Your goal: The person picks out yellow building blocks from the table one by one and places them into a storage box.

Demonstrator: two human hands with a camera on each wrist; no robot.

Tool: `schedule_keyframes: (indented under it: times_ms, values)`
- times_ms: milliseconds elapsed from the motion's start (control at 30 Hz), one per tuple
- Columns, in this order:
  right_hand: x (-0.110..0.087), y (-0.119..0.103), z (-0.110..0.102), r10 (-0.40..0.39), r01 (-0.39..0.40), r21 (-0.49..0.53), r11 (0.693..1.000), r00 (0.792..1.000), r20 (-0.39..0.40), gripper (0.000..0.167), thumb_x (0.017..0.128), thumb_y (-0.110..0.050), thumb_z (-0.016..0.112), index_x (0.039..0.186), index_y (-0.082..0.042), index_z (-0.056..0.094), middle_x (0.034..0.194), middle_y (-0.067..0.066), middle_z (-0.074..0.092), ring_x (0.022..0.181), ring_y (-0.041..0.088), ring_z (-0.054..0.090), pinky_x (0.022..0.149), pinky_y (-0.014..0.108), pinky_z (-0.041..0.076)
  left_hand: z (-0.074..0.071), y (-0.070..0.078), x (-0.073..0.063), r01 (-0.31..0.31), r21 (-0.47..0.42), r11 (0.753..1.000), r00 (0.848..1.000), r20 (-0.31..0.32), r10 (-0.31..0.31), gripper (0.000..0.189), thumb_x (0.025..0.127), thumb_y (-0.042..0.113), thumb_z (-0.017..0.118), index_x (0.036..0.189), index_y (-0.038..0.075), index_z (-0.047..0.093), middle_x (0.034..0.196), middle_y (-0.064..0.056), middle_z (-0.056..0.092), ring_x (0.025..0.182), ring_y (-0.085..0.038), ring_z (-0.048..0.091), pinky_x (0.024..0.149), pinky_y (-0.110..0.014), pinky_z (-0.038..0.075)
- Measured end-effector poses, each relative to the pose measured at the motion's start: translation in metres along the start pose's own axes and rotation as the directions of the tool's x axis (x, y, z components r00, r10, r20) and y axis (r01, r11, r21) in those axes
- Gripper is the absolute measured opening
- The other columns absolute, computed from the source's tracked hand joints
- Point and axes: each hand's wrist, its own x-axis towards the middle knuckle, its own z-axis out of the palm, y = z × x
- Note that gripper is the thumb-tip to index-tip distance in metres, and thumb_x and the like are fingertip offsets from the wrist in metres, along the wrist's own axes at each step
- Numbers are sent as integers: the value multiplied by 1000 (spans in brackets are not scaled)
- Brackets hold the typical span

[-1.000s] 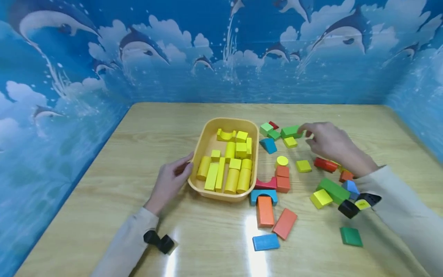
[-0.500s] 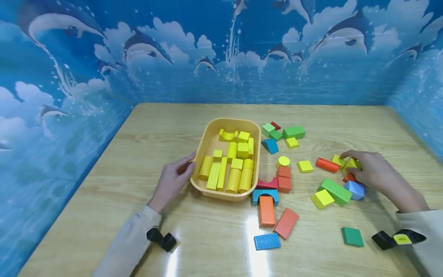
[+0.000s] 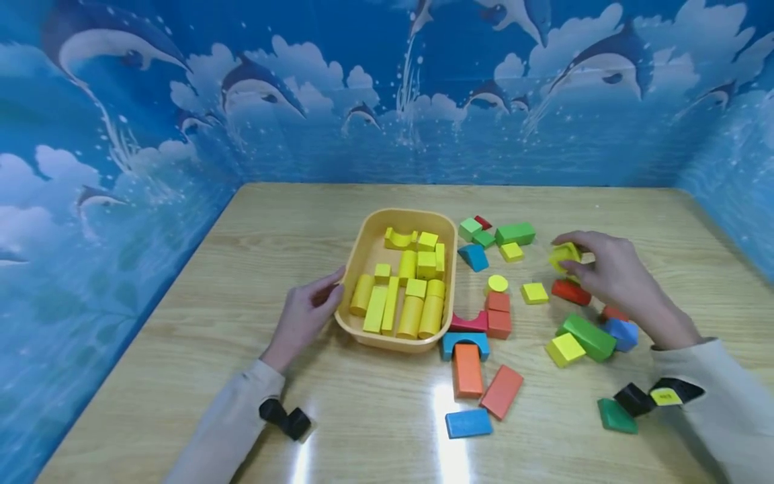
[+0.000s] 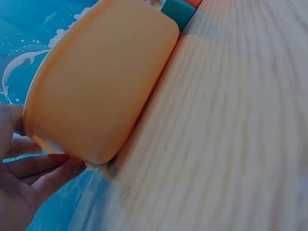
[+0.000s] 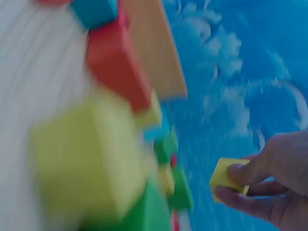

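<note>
My left hand [image 3: 304, 316] grips the near left side of a tan tray [image 3: 347, 269], thumb at the rim and fingers along the outer wall, as the left wrist view shows. Several yellow blocks lie in the tray: cylinders [image 3: 411, 316], long bars [image 3: 375, 309], cubes [image 3: 426, 265] and an arch piece [image 3: 401, 239]. Over on the right, my right hand [image 3: 617, 279] pinches a yellow block [image 5: 223, 175] between thumb and fingers, above the table. A red cylinder [image 3: 571, 292] lies just below that hand, and a flat yellow block [image 3: 535, 293] lies to its left.
Right of the tray are red blocks [image 3: 498, 324], a blue arch [image 3: 465, 345], and green blocks [image 3: 515, 234] farther back. Another yellow block [image 3: 565, 349] leans by a long green one [image 3: 588, 337]. A dolphin-printed backdrop [image 3: 387, 134] borders the table.
My right hand went from the green block at the back to the yellow pieces at right, took hold of one, and has lifted it leftward. My left hand stays on the tray.
</note>
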Motion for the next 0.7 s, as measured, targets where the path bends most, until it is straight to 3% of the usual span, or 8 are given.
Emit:
schedule_keyframes:
  times_ms: [133, 300, 500, 700]
  values:
    - [25, -39, 9, -87, 88, 88, 992, 996, -14, 39, 85, 7, 67, 123, 0, 59, 119, 20, 61, 100, 37, 62, 70, 47, 59, -1, 2, 0, 1, 13, 1000, 1000, 5, -1, 35, 97, 15, 59, 129, 1, 58, 121, -17, 64, 99, -27, 67, 84, -30, 57]
    - [62, -80, 27, -207, 213, 140, 967, 977, -55, 29, 86, 3, 68, 115, -1, 65, 111, 16, 66, 91, 29, 63, 70, 42, 60, 0, 2, 0, 1, 7, 1000, 1000, -3, -1, 34, 97, 12, 59, 129, 0, 58, 123, -17, 63, 100, -28, 67, 84, -30, 56]
    - [97, -124, 47, -289, 278, 155, 948, 956, 51, 26, 89, -3, 67, 115, -4, 66, 114, 14, 67, 100, 29, 63, 79, 41, 58, 0, 1, 0, -10, 19, 1000, 1000, -1, 10, 34, 97, 11, 59, 128, -1, 58, 126, -17, 62, 102, -29, 66, 86, -30, 55]
    - [109, -154, 72, -350, 337, 116, 934, 929, 120, 27, 88, -4, 70, 114, -4, 67, 111, 11, 69, 99, 27, 65, 86, 41, 55, 1, 0, 0, -14, 17, 1000, 1000, -4, 14, 34, 97, 11, 59, 129, -2, 57, 126, -18, 61, 104, -29, 66, 88, -30, 54]
